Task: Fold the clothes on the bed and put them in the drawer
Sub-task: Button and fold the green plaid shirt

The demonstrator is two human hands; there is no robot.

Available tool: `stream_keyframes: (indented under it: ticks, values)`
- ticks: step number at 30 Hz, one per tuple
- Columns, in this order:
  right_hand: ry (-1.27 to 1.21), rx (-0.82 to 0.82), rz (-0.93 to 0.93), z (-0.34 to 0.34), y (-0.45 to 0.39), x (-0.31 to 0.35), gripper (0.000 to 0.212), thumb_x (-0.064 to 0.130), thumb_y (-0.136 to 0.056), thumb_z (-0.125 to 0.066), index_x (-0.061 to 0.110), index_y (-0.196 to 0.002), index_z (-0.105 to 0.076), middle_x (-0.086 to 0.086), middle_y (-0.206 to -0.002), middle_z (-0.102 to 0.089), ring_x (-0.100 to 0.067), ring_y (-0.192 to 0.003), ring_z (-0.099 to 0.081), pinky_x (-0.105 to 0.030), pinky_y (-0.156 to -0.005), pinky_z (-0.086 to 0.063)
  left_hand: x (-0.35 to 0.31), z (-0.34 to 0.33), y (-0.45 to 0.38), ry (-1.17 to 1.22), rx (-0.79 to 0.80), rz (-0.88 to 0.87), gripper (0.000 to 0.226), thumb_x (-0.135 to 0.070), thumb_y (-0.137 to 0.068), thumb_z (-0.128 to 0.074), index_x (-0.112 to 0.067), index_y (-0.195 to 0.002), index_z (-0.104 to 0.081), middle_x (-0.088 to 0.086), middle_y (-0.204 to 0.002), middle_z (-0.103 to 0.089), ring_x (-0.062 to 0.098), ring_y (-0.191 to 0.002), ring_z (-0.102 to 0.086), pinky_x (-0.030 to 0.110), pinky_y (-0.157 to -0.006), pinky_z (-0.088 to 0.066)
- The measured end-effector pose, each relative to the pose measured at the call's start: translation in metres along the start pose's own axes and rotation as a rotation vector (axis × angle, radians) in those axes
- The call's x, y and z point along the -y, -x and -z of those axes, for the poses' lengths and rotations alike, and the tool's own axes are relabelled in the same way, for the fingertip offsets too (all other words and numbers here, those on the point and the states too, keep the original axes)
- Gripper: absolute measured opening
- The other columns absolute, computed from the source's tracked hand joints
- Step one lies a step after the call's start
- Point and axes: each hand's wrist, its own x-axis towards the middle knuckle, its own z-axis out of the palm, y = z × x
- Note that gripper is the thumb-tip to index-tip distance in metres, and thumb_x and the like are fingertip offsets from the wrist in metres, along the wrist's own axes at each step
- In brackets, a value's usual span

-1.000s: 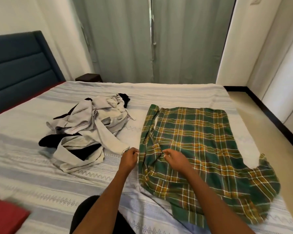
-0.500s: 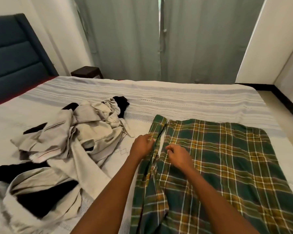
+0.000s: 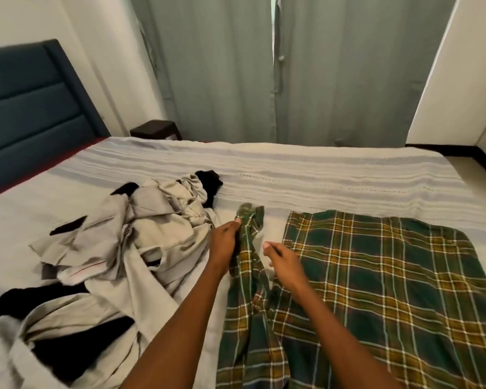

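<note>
The green plaid garment (image 3: pixel 376 290) lies spread on the bed (image 3: pixel 292 175), to the right of a heap of beige and black clothes (image 3: pixel 118 248). The person's left hand (image 3: pixel 225 242) pinches a narrow, bunched strip of the plaid at its far left edge, fingers and thumb clamped on the cloth. The right hand (image 3: pixel 284 256) hovers just beside that strip with fingers loosely curled; whether it holds any fabric cannot be told from this angle, though it looks free.

The step in hand seems to be straightening this strip before folding. To do it well, the left hand should draw the strip taut and lay it flat, while the right smooths the wrinkles toward the body of the garment, so the edges line up.

Counted: one plaid garment, one mixed heap whose pieces cannot be separated by eye, two hands. No drawer is in view.
</note>
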Motion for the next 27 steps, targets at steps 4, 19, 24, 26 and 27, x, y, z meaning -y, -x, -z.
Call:
stream_keyframes:
  ticks: [4,19,24,26,27]
  values:
    - [-0.283,0.124,0.074,-0.027,0.033,0.070,0.035,0.051,-0.099,-0.052,0.028,-0.123,-0.062,0.012,-0.109,-0.070,-0.002,-0.096,-0.066,-0.017,-0.078,-0.049,-0.044,0.048,0.038,0.215,0.083,0.005,0.023,-0.027,-0.095,-0.062,-0.010,-0.104,-0.076,0.006,-0.097,-0.077,0.020,-0.092,-0.073,0.030,-0.078,-0.056]
    - [-0.094,0.291,0.363,-0.132,0.155,0.253,0.034,0.008,-0.102,-0.052,0.025,-0.131,-0.054,0.004,-0.116,-0.065,-0.015,-0.101,-0.065,-0.032,-0.086,-0.056,-0.160,0.236,0.164,0.335,-0.061,-0.162,0.050,-0.065,-0.089,-0.056,-0.024,-0.117,-0.065,0.001,-0.107,-0.072,0.020,-0.100,-0.068,0.032,-0.077,-0.058]
    - [-0.044,0.295,0.310,-0.186,0.178,0.276,0.031,0.008,-0.101,-0.045,0.030,-0.116,-0.061,-0.001,-0.122,-0.066,-0.021,-0.108,-0.062,-0.037,-0.091,-0.053,-0.153,0.309,0.181,0.671,-0.098,-0.095,0.047,-0.052,-0.095,-0.055,-0.017,-0.126,-0.063,0.010,-0.119,-0.071,0.031,-0.114,-0.065,0.050,-0.100,-0.051]
    - [-0.060,0.281,0.280,-0.207,0.185,0.282,0.026,0.016,-0.104,-0.046,0.031,-0.121,-0.060,0.000,-0.126,-0.064,-0.017,-0.103,-0.062,-0.031,-0.084,-0.053,-0.148,0.337,0.185,0.751,-0.155,-0.132,0.040,-0.033,-0.099,-0.057,-0.009,-0.131,-0.058,0.015,-0.124,-0.068,0.034,-0.115,-0.065,0.053,-0.101,-0.050]
    - [-0.058,0.286,0.283,-0.216,0.189,0.284,0.023,0.026,-0.105,-0.047,0.030,-0.125,-0.058,0.001,-0.129,-0.062,-0.016,-0.104,-0.062,-0.030,-0.085,-0.052,-0.145,0.349,0.185,0.753,-0.172,-0.156,0.038,-0.023,-0.098,-0.059,-0.008,-0.133,-0.056,0.018,-0.126,-0.066,0.035,-0.114,-0.065,0.053,-0.100,-0.051]
